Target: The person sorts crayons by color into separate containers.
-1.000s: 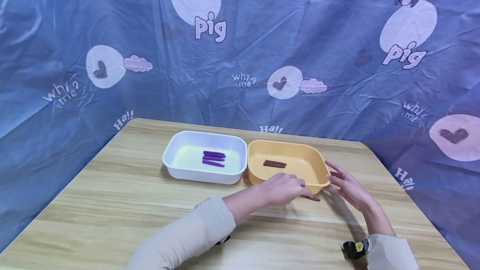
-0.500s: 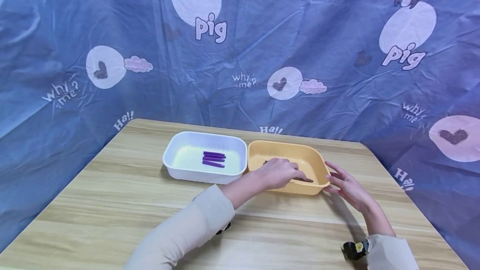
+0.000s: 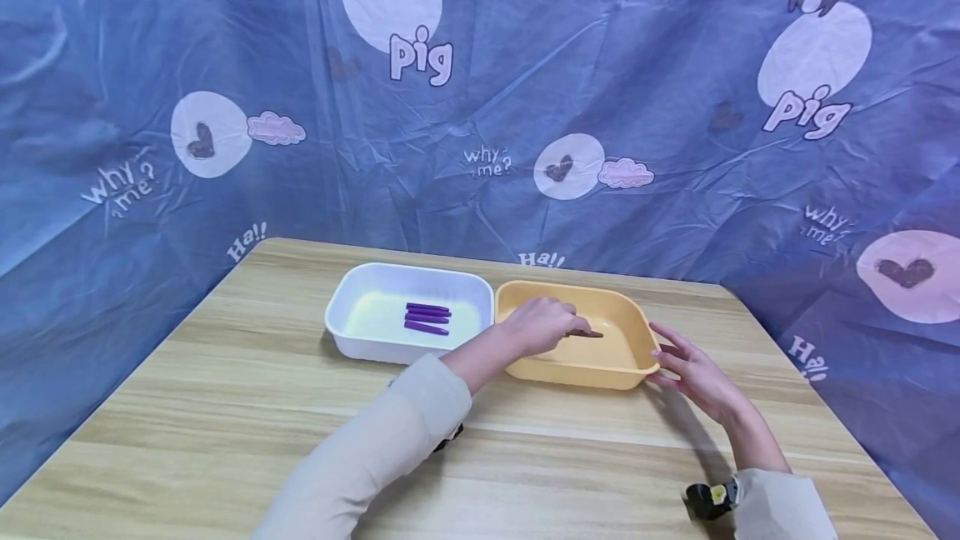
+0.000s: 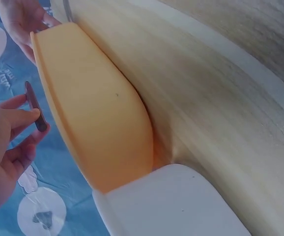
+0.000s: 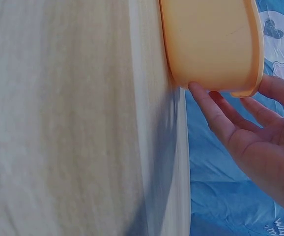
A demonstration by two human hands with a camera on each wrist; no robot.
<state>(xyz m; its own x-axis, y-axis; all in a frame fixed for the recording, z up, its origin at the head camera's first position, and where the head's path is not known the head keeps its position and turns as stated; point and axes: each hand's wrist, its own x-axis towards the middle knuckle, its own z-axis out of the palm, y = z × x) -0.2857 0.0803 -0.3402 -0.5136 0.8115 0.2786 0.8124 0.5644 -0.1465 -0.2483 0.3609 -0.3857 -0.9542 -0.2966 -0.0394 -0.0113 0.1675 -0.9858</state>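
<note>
In the head view my left hand [image 3: 543, 325] reaches over the near rim into the yellow plastic basin [image 3: 592, 377]. It pinches a brown crayon [image 4: 36, 107] between thumb and fingers, low inside the basin. In the left wrist view the crayon stands out past the basin's rim. My left hand hides the other brown crayons from the head view. At the basin's right end, my right hand [image 3: 696, 373] rests its fairly straight fingers [image 5: 211, 110] against the outer wall and rim corner.
Close against the yellow basin's left side stands a white basin [image 3: 360, 346] with several purple crayons [image 3: 427, 317] inside. Both sit on a wood-grain table [image 3: 225, 407]. A blue printed curtain [image 3: 480, 90] hangs behind the table's far edge.
My left hand has carried the brown crayon from in front of the yellow basin, over the near rim, into the basin and leftward. My right hand has stayed at the basin's right end.
</note>
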